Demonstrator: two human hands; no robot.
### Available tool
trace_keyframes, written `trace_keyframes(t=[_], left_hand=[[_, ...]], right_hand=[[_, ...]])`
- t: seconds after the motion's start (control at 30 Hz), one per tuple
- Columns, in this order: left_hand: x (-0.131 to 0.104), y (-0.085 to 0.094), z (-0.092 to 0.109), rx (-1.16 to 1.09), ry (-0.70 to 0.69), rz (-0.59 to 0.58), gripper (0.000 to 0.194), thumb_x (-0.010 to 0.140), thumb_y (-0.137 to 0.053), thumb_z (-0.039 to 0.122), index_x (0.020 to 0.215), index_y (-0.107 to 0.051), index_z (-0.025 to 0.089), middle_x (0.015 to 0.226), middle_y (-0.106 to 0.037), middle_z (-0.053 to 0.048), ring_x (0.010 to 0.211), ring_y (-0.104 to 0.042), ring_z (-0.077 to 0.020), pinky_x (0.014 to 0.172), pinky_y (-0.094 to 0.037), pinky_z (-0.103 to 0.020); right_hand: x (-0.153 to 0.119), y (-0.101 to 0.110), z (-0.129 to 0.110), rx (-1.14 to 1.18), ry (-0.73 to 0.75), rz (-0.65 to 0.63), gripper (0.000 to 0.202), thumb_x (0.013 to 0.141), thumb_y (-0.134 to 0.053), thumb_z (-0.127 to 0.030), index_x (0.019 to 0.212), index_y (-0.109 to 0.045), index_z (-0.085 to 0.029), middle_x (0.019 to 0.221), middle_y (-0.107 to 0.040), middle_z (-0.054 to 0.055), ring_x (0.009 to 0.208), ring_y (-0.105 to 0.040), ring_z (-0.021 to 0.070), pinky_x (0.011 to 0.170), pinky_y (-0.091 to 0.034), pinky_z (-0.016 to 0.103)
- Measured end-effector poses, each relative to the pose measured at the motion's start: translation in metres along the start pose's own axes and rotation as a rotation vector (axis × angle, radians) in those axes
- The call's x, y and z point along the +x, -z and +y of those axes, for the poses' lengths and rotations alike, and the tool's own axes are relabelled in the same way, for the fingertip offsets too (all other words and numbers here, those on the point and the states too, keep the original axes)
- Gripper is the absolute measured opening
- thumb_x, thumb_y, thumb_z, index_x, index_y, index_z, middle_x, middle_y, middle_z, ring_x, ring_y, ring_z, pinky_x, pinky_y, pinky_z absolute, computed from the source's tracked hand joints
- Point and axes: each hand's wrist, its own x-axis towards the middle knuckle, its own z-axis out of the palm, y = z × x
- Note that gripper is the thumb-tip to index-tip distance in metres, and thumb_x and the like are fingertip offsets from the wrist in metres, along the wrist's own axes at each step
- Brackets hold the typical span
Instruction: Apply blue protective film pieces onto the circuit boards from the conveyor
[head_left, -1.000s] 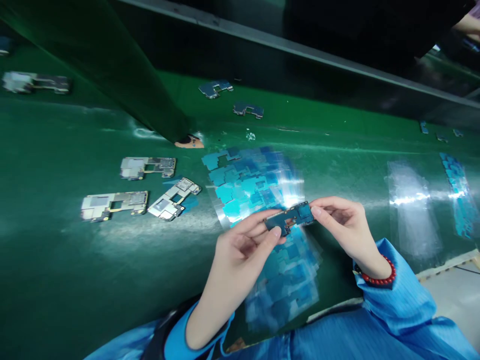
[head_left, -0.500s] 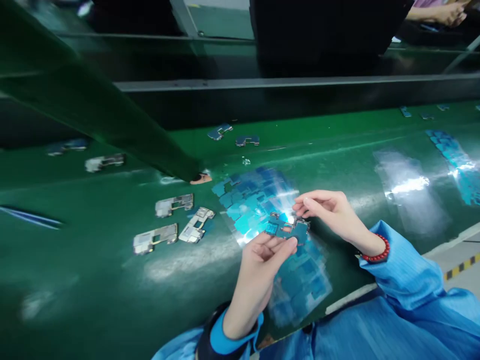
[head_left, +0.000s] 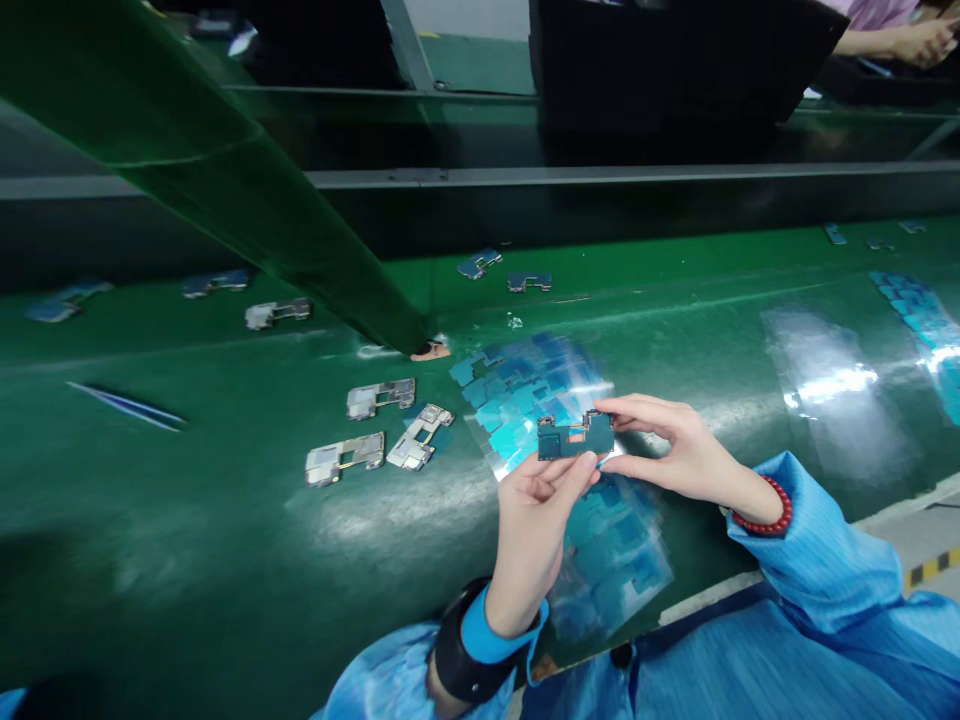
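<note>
A dark blue-green circuit board (head_left: 594, 436) with a notched outline is held up in front of me. My left hand (head_left: 546, 495) pinches its lower edge between thumb and fingers. At the board's right end, my right hand (head_left: 664, 445) is closed around it, fingertips at the top corner and thumb by the lower corner. A small light-blue bit (head_left: 604, 461) shows near the right thumb; what it is I cannot make out. Beneath both hands lies a clear sheet (head_left: 491, 455) covered with blue board-shaped film pieces (head_left: 536, 385).
Several silver-shielded circuit boards (head_left: 345, 458) lie left of the sheet, with tweezers (head_left: 124, 405) further left. A green post (head_left: 322, 240) slants down to the green tabletop (head_left: 225, 560). More boards (head_left: 529, 282) lie along the back. Another person's hand (head_left: 926, 42) shows at top right.
The board has tilted so its flat face shows more. My right hand has moved from above its corner to its right end, thumb now lower. The whole view has shifted.
</note>
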Motion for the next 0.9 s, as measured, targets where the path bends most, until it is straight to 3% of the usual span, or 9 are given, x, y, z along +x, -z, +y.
trace_keyframes(t=[0.33,0.43,0.53,0.63,0.73,0.83,0.9], left_hand=[[0.001,0.000,0.000,0.032,0.021,-0.064,0.020,0.059,-0.087,0.025,0.067,-0.070,0.018,0.073,-0.078,0.001,0.069,-0.072,-0.0126,0.072,-0.057,-0.020],[0.000,0.000,0.000,0.089,0.044,-0.118,0.026,0.062,-0.085,0.023,0.083,-0.072,0.016,0.087,-0.079,-0.005,0.084,-0.073,-0.0168,0.079,-0.056,-0.023],[-0.002,0.000,0.002,0.128,0.067,-0.170,0.034,0.067,-0.082,0.024,0.098,-0.070,0.014,0.090,-0.078,-0.010,0.084,-0.073,-0.0197,0.076,-0.056,-0.026],[-0.001,0.001,0.006,0.132,0.022,-0.181,0.023,0.068,-0.079,0.023,0.088,-0.071,0.013,0.079,-0.078,-0.009,0.072,-0.073,-0.0191,0.067,-0.056,-0.026],[0.005,0.006,0.016,0.091,-0.066,-0.105,0.016,0.066,-0.078,0.020,0.079,-0.072,0.012,0.072,-0.076,-0.008,0.065,-0.071,-0.0175,0.062,-0.055,-0.024],[0.013,0.014,0.028,0.020,-0.152,-0.007,0.015,0.064,-0.077,0.019,0.077,-0.071,0.013,0.069,-0.075,-0.005,0.063,-0.069,-0.0151,0.062,-0.055,-0.023],[0.017,0.019,0.036,-0.026,-0.189,0.047,0.014,0.063,-0.075,0.018,0.076,-0.071,0.014,0.068,-0.073,-0.003,0.062,-0.068,-0.0140,0.062,-0.054,-0.023]], right_hand=[[-0.001,0.003,-0.002,-0.181,0.115,0.017,0.039,0.083,-0.067,-0.026,0.121,-0.061,-0.019,0.109,-0.069,0.008,0.089,-0.067,0.0162,0.083,-0.056,0.030],[0.008,0.019,0.002,-0.309,0.116,0.005,0.037,0.082,-0.068,-0.031,0.116,-0.062,-0.018,0.098,-0.071,0.007,0.083,-0.067,0.0159,0.081,-0.055,0.029],[0.040,0.049,0.025,-0.460,-0.015,0.062,0.039,0.074,-0.074,-0.033,0.109,-0.065,-0.017,0.096,-0.071,0.005,0.081,-0.068,0.0165,0.081,-0.055,0.030],[0.092,0.083,0.059,-0.567,-0.083,0.163,0.038,0.072,-0.073,-0.025,0.107,-0.065,-0.010,0.095,-0.071,0.011,0.086,-0.068,0.0227,0.085,-0.054,0.037],[0.137,0.108,0.085,-0.656,-0.143,0.239,0.037,0.073,-0.071,-0.021,0.107,-0.065,-0.007,0.101,-0.069,0.020,0.098,-0.065,0.0320,0.092,-0.049,0.049],[0.152,0.109,0.090,-0.714,-0.146,0.256,0.044,0.075,-0.069,-0.022,0.114,-0.061,-0.003,0.113,-0.062,0.027,0.112,-0.058,0.0403,0.098,-0.042,0.060],[0.141,0.092,0.082,-0.727,-0.089,0.199,0.049,0.080,-0.065,-0.027,0.121,-0.057,-0.003,0.122,-0.058,0.029,0.121,-0.052,0.0400,0.103,-0.038,0.060]])
